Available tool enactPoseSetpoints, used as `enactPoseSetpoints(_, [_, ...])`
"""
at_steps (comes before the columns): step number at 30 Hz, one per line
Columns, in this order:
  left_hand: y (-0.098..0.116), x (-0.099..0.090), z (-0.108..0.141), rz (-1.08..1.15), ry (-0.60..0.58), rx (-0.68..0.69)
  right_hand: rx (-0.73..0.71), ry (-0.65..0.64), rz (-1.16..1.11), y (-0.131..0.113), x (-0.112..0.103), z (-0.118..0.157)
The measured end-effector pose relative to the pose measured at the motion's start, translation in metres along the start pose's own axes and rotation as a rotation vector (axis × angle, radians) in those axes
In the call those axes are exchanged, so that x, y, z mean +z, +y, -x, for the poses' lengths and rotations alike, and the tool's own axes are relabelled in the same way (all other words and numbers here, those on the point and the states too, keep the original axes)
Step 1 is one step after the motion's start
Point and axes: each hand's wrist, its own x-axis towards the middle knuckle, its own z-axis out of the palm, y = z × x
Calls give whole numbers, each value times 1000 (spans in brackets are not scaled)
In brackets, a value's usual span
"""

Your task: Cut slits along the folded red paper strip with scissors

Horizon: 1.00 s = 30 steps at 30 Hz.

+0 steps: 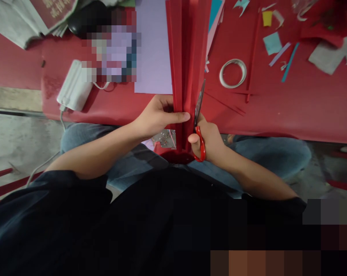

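A long red folded paper (187, 69) runs lengthwise in front of me, its near end hanging past the table edge over my lap. My left hand (161, 115) pinches it near that end, thumb on top and fingers underneath. Red-handled scissors (201, 143) are in my right hand (210, 138), thumb through one loop. Their blades (200, 99) point away from me along the paper's right edge; how far they are parted is hard to make out. A purple sheet (153, 50) lies to the left of the red paper.
On the red table (291, 107), a roll of tape (232, 73) and thin red strips (248, 88) lie at right, with paper scraps (272, 43) beyond. A white power bank (75, 86) with a cable sits at left, near a black object (88, 19) and a pixelated patch.
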Motion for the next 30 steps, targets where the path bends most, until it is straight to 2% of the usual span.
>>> enactPoseSetpoints(18, [0, -1, 1, 22, -12, 4, 4, 57, 43, 4, 4, 3])
enactPoseSetpoints(25, [8, -5, -6, 73, 64, 153, -53, 4, 64, 8, 1, -2])
enactPoseSetpoints(30, [9, -8, -7, 53, 111, 177, -75, -25, 60, 9, 5, 0])
